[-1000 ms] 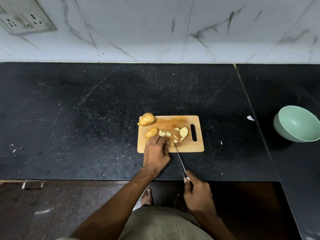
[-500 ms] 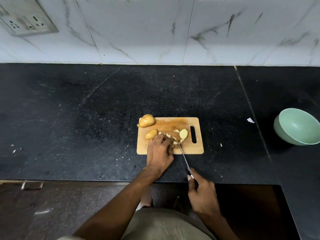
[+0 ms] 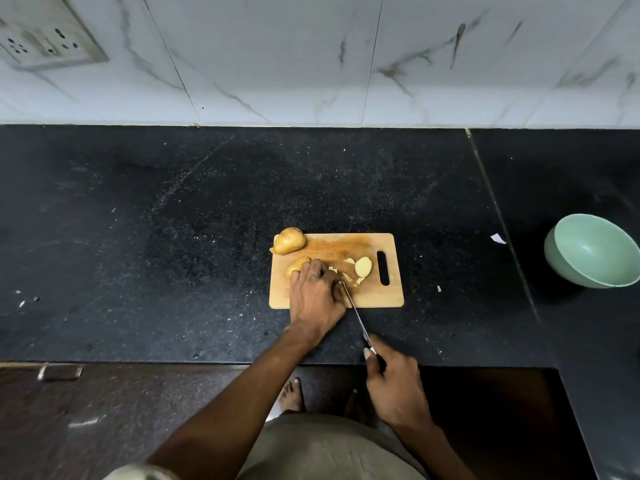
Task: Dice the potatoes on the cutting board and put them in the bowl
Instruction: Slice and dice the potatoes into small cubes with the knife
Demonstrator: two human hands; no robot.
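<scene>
A person stood at a black stone counter [image 3: 207, 237] with a wooden cutting board [image 3: 388, 296] set before them. The left hand [image 3: 317, 296] lay palm-down on the board, its fingers bent over cut potato pieces [image 3: 334, 270] at their tips — what they held under the knuckles was hidden. A potato half [image 3: 296, 265] lay touching the far side of that hand, skin up, and a pale slice [image 3: 363, 266] sat just right of the fingers, near the board's handle slot. A whole potato [image 3: 289, 240] rested at the board's far left corner, overhanging the edge. The right hand [image 3: 393, 382] gripped the handle of a knife [image 3: 355, 315], forefinger along its back, the blade's tip meeting the board beside the left fingertips. A green bowl [image 3: 588, 251] stood well apart on the right — tilted, nothing visible inside it.
</scene>
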